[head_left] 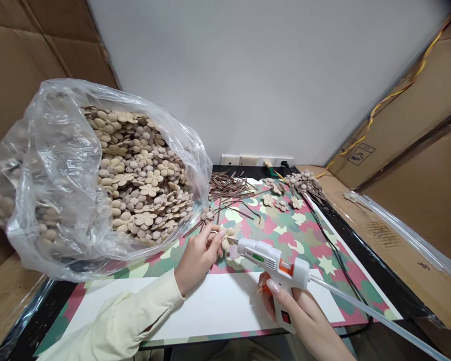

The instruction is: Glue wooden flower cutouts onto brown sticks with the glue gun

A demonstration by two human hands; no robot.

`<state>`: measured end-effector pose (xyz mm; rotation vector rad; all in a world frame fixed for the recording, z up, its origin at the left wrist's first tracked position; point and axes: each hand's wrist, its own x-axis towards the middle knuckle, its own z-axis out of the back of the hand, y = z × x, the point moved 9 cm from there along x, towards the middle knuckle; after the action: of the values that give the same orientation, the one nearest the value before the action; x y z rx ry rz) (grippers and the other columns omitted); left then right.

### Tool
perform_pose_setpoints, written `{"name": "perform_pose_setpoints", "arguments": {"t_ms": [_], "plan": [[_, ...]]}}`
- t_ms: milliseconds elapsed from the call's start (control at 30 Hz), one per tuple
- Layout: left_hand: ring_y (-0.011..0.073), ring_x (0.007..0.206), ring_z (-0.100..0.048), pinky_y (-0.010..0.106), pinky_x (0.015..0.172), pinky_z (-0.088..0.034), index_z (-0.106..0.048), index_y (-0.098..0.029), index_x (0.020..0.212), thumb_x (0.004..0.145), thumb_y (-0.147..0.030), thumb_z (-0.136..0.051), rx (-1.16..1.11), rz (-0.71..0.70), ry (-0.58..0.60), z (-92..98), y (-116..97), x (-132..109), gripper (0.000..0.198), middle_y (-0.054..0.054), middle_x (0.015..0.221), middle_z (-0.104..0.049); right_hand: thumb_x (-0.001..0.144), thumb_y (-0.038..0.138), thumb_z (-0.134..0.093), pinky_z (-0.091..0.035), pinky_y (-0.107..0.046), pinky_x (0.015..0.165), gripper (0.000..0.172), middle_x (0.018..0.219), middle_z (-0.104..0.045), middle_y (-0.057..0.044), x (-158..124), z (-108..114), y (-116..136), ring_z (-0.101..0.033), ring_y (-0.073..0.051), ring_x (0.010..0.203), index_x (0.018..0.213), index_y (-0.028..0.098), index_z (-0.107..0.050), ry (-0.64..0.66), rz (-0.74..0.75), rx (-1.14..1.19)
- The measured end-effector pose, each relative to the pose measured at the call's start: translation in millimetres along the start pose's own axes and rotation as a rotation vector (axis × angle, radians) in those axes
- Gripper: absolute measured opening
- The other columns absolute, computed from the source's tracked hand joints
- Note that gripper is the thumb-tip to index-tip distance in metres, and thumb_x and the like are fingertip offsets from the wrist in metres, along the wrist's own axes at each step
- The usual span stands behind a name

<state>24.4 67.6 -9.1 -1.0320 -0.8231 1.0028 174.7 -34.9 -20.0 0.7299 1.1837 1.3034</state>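
Observation:
My right hand [291, 301] is wrapped round the grip of a white hot glue gun [265, 258], with a long clear glue stick [376, 311] sticking out of its back. The gun's nozzle points left, at a beige flower-shaped piece [228, 239]. My left hand [199, 255] pinches that flower between thumb and fingers; whether the nozzle touches it I cannot tell. Just beyond my left fingers lies a greyish flower piece [207, 214]. Behind it spreads a pile of thin brown strips [231, 185].
A clear plastic bag [60, 150] full of beige and grey flower pieces [146, 175] stands at left. More flowers [304, 183] are heaped at the back right, near a black cable [325, 230]. White paper [143, 296] covers the front of the camouflage-patterned mat [326, 243]. Cardboard [409, 120] flanks the right side.

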Motion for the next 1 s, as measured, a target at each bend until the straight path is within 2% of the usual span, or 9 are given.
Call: {"name": "perform_pose_setpoints", "arguments": {"t_ms": [400, 767, 1000], "plan": [[0.0080, 0.044, -0.046, 0.018, 0.045, -0.037, -0.050, -0.019, 0.089, 0.089, -0.038, -0.041, 0.000, -0.028, -0.010, 0.7, -5.1, -0.2, 0.021, -0.004, 0.058, -0.057, 0.090, 0.048, -0.034, -0.037, -0.026, 0.064, 0.037, 0.066, -0.048, 0.000, -2.7, 1.4, -0.9, -0.048, -0.015, 0.065, 0.070, 0.018, -0.045, -0.019, -0.032, 0.005], [0.0078, 0.042, -0.046, 0.018, 0.040, -0.036, -0.050, -0.019, 0.090, 0.089, -0.039, -0.040, -0.017, -0.022, -0.015, 0.8, -2.5, 0.2, 0.023, -0.004, 0.057, -0.056, 0.089, 0.050, -0.033, -0.037, -0.025, 0.065, 0.042, 0.065, -0.048, 0.000, -3.2, 1.6, -6.2, -0.047, -0.014, 0.064, 0.064, 0.017, -0.045, -0.015, -0.062, -0.005], [0.0078, 0.042, -0.047, 0.019, 0.044, -0.038, -0.049, -0.020, 0.091, 0.090, -0.040, -0.039, -0.004, -0.011, -0.026, 1.6, 0.5, 0.8, 0.022, -0.006, 0.051, -0.053, 0.089, 0.050, -0.035, -0.036, -0.024, 0.062, 0.043, 0.062, -0.049, 0.000, -3.9, 2.8, -6.1, -0.046, -0.013, 0.061, 0.062, 0.017, -0.046, -0.035, -0.030, 0.010]]}}
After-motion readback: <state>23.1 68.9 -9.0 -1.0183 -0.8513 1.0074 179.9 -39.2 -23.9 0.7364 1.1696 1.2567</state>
